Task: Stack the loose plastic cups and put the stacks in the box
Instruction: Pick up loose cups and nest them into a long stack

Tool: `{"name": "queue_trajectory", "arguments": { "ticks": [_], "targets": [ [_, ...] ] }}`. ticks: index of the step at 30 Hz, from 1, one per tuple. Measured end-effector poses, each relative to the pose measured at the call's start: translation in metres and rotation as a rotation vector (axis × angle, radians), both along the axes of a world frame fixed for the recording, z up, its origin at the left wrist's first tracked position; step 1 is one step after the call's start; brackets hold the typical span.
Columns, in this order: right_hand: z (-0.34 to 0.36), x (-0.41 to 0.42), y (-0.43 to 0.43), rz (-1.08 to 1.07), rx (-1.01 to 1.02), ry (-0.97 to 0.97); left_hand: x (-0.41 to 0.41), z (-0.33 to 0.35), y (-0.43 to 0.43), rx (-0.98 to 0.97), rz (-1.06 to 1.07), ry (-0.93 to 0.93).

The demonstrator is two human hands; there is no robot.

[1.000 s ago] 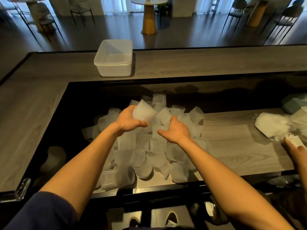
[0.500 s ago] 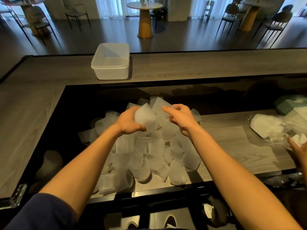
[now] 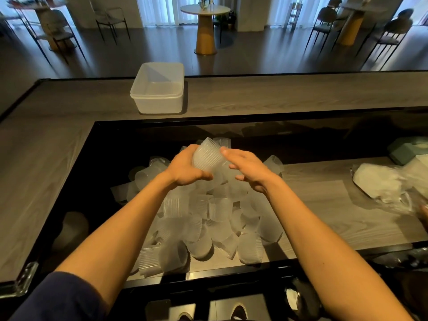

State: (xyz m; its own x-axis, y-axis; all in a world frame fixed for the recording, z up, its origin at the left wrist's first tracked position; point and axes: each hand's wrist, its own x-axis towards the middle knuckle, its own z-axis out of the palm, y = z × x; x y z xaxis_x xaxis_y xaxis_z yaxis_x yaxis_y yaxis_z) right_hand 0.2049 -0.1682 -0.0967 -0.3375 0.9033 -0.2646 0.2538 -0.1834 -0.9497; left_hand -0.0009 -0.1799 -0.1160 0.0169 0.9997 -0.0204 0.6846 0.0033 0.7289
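A wood-grain shelf [image 3: 335,205] sunk inside a dark counter fills the lower half of the frame. On it, at lower centre, a pile of cups [image 3: 208,218] is heaped: loose, ribbed, translucent, lying on their sides and at all angles.

Just above the pile's far part, a held cup [image 3: 207,156] is gripped by the left hand [image 3: 185,170], whose fingers and thumb are curled round its ribbed wall. The right hand [image 3: 250,170] is laid against the cup's other side with its fingers fairly straight. Whether a second cup is being nested there cannot be told.

The cups are judged very light, thin-walled and easily crushed. They are best taken round the ribbed wall with a light squeeze, where the ribs give some friction. Nested stacks may be expected to stick or slide apart.

Farther off, at upper centre-left, the box [image 3: 159,105] is seen open on the raised counter [image 3: 278,93], well apart from both hands. A crumpled bag [image 3: 379,184] lies at the right edge. A round table [image 3: 205,10] and chairs are seen beyond.
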Motion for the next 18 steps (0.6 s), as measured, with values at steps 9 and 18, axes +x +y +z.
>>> {"name": "queue_trajectory", "arguments": {
  "ticks": [9, 18],
  "targets": [
    [-0.042, 0.021, 0.010, -0.430, -0.294, -0.084, -0.013, -0.008, 0.012, -0.066, 0.031, -0.005],
    [-0.047, 0.010, 0.017, -0.396, -0.237, -0.257, -0.015, -0.016, 0.015, -0.075, 0.039, 0.014]
  ]
}}
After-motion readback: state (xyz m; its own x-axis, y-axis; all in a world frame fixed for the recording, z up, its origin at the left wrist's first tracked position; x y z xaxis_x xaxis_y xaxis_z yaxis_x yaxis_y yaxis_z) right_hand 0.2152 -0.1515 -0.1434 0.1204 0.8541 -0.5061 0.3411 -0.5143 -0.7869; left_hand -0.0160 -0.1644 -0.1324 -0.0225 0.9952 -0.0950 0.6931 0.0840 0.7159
